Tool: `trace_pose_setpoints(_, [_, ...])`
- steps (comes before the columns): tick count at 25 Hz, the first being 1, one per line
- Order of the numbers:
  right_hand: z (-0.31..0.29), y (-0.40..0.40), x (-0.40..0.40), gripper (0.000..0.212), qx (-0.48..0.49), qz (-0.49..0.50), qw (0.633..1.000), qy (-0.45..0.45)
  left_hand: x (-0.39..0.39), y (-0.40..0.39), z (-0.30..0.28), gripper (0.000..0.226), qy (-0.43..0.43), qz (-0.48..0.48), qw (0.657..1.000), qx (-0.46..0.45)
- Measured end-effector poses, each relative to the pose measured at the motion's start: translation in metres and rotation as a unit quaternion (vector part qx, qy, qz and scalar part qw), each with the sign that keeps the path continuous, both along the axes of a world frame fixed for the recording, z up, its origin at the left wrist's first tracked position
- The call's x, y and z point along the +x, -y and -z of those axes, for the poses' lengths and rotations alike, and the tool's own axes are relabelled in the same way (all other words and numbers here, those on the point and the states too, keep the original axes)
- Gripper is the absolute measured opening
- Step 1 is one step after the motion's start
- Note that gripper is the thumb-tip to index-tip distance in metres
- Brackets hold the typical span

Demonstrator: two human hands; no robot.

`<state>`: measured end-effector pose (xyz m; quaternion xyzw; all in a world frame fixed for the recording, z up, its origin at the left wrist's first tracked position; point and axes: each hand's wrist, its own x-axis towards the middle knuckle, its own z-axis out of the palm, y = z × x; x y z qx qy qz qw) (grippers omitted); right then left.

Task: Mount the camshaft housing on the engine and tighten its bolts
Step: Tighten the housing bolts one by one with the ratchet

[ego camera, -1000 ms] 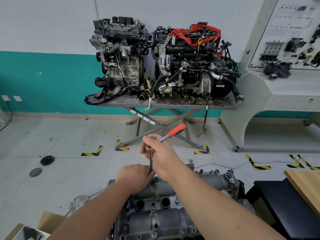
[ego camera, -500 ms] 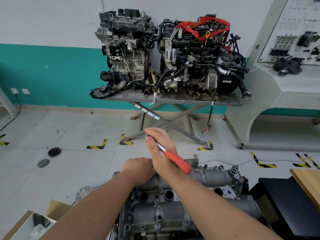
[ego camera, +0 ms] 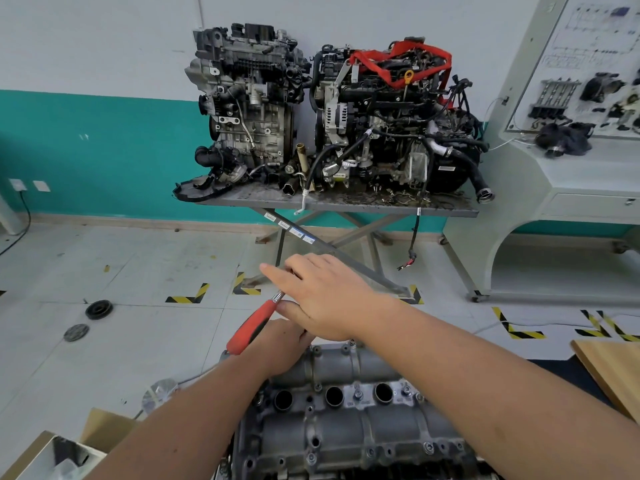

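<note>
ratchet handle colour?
Red-orange grip on the ratchet handle, with a bare metal shaft above it. Clearest in the head view, the only one.

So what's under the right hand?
The ratchet, its red handle sticking out lower left, above the left hand. The ratchet's head and the bolt are covered.
</note>
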<state>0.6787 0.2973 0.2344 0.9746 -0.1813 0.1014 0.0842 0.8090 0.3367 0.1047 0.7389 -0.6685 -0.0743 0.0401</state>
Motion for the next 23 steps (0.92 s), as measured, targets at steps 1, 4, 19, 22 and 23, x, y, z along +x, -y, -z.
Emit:
trace_pose_setpoints(1, [-0.003,0.002,-0.002,0.059,0.028,-0.018,0.999,-0.014,0.0,0.001,0.003,0.04,-0.019,-0.006,1.0,-0.004])
trace_pose_setpoints(4, [-0.011,0.005,-0.002,0.056,0.06,-0.045,0.996,-0.04,0.0,-0.006,-0.007,0.046,-0.031,0.005,0.999,-0.01])
trace_pose_setpoints(19, [0.014,-0.015,0.012,0.013,0.76,0.116,0.347,0.538,0.003,-0.013,-0.021,0.062,-0.062,-0.005,0.998,0.002])
trace_pose_setpoints(22, [0.035,-0.023,0.009,0.021,0.621,0.114,0.603,0.488,0.001,-0.012,-0.024,0.051,-0.055,-0.028,0.998,0.013])
trace_pose_setpoints(23, [0.039,-0.025,0.008,0.025,0.535,0.091,0.69,0.479,-0.002,-0.011,-0.024,0.047,-0.042,-0.034,0.998,0.018])
